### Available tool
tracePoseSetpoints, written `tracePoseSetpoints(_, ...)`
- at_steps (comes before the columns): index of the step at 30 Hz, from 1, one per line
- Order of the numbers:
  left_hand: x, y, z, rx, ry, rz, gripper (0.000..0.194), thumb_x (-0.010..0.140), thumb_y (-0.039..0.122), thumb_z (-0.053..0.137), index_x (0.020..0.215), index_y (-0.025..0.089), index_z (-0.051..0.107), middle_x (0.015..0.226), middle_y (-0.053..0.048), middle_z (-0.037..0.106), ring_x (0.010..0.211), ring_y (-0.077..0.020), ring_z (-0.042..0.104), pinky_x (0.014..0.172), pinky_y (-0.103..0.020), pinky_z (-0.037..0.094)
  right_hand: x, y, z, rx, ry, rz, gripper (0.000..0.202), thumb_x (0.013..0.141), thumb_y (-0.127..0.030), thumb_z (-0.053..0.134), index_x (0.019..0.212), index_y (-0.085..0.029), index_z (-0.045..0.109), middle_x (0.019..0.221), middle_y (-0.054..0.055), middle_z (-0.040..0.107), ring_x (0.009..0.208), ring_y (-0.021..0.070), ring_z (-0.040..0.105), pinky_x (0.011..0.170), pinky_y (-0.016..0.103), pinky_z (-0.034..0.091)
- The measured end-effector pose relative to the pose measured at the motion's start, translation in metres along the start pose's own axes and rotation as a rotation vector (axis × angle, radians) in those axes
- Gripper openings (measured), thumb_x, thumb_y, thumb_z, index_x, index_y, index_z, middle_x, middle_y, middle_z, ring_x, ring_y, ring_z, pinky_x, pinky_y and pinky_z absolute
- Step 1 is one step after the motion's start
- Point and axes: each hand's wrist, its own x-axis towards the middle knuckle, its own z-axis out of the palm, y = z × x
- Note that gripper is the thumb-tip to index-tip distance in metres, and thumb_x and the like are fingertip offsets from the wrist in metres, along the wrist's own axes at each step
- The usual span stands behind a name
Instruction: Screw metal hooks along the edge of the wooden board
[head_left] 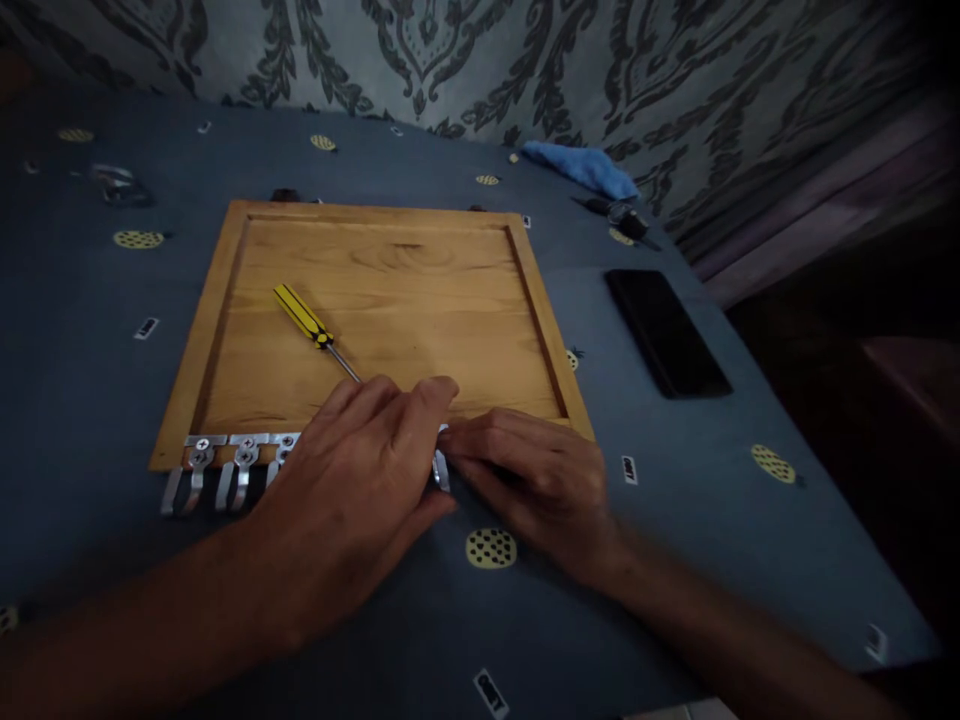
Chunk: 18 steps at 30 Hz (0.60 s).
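A framed wooden board [390, 300] lies flat, and a metal hook rail [259, 438] with several double hooks runs along its near edge. My left hand [360, 480] is closed over the rail, covering its middle, with the thumb low beside a hook. Just to the right, my right hand [532, 480] is closed in a pinch at the rail's right part; what sits in its fingertips is hidden. A yellow and black screwdriver [304, 318] rests on the board, its shaft running toward my left knuckles and its tip out of sight.
On the blue patterned cloth [675, 520], a black phone [667, 330] lies right of the board. Behind it are a dark tool [622, 215] and a blue rag [581, 168]. A small shiny object [116, 183] lies far left. The patterned wall [420, 60] borders the back.
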Motion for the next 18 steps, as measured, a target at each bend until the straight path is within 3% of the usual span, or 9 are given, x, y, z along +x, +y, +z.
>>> tracePoseSetpoints(11,0.004,0.002,0.001,0.004,-0.008,-0.012,0.069,0.068,0.019,0.084,0.122,0.02,0.041,0.098,-0.002,0.069,0.09,-0.0245,0.063,0.082,-0.038,0.052,0.002,-0.001,-0.003,0.108,-0.027,0.08,0.01,0.093,-0.01,0.062,0.097,-0.017,0.067,0.088,0.002,0.069,0.079,0.0103,0.066,0.069,0.021,0.055)
tracePoseSetpoints(18,0.001,0.001,0.001,0.008,0.002,-0.013,0.074,0.067,0.02,0.086,0.125,0.02,0.04,0.103,-0.005,0.07,0.095,-0.0271,0.064,0.082,-0.04,0.054,-0.006,-0.001,-0.01,0.115,0.035,0.129,0.029,0.09,-0.01,0.066,0.117,-0.019,0.061,0.084,-0.001,0.064,0.067,0.0105,0.06,0.062,0.023,0.054)
